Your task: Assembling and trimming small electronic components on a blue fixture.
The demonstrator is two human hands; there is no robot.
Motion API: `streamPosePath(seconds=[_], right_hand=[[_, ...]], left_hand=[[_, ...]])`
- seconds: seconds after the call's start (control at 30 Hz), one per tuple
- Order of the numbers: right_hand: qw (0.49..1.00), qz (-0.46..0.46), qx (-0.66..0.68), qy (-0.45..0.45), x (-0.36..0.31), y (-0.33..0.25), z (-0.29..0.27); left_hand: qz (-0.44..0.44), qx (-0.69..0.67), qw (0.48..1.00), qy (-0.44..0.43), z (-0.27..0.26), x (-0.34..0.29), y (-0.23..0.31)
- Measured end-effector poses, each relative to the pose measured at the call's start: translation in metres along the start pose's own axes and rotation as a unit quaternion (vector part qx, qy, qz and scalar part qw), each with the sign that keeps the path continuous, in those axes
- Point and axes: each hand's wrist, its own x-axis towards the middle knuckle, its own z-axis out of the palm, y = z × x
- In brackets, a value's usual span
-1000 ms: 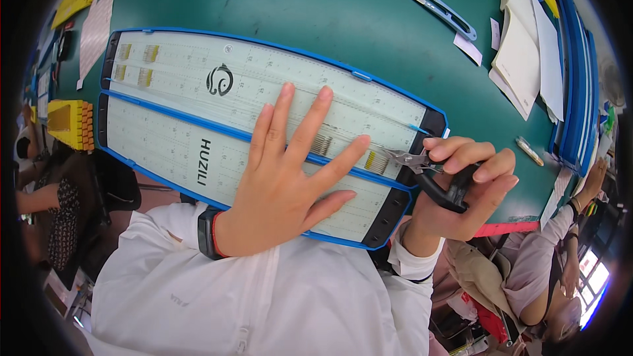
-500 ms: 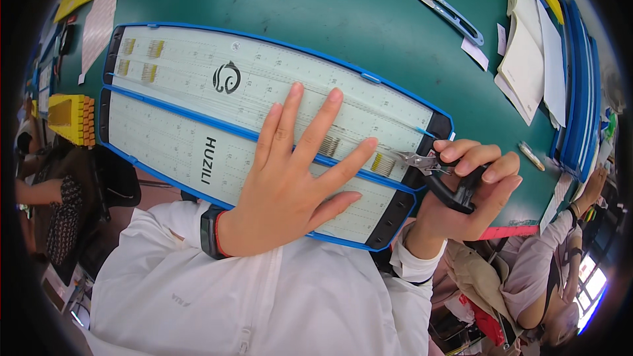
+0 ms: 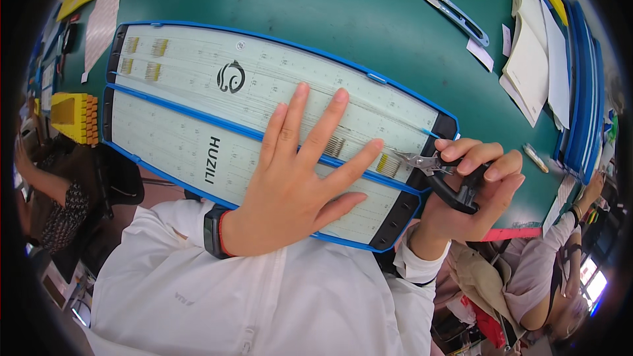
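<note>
Across my front lies a long blue-framed case, folded out flat, with two white panels and black end strips. Thin clear lines run lengthwise along its far panel. My left hand rests flat over both panels, fingers spread, holding nothing. Black-handled pliers are gripped in my right hand at the case's right end. The slim metal jaws reach over the far panel, beside a row of small yellow pins. Dark pins stand near my left fingers. Whether the jaws hold a line, I cannot tell.
Thread snips lie beyond the case on the green table. White papers and stacked blue cases are at the right. Yellow blocks sit at the left. Other people's arms show at both sides.
The view has shifted slightly, so the case and table things appear a little farther right. Both hands keep about the same pose on the case and pliers.
</note>
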Motion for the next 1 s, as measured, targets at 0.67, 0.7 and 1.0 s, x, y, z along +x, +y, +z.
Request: streamPosePath(seconds=[0.67, 0.7, 1.0], right_hand=[[0.996, -0.059, -0.018, 0.069, -0.0012, -0.0031, -0.0079], [0.996, -0.060, -0.017, 0.070, -0.0018, -0.0029, -0.0076], [0.998, -0.031, 0.020, 0.051, -0.0067, -0.0037, -0.0059]], left_hand=[[-0.013, -0.003, 1.000, -0.016, -0.0015, -0.0008, 0.0033], [-0.012, -0.002, 1.000, -0.015, -0.0024, -0.0015, 0.0040], [-0.023, 0.011, 0.999, -0.027, -0.0030, -0.0010, 0.0019]])
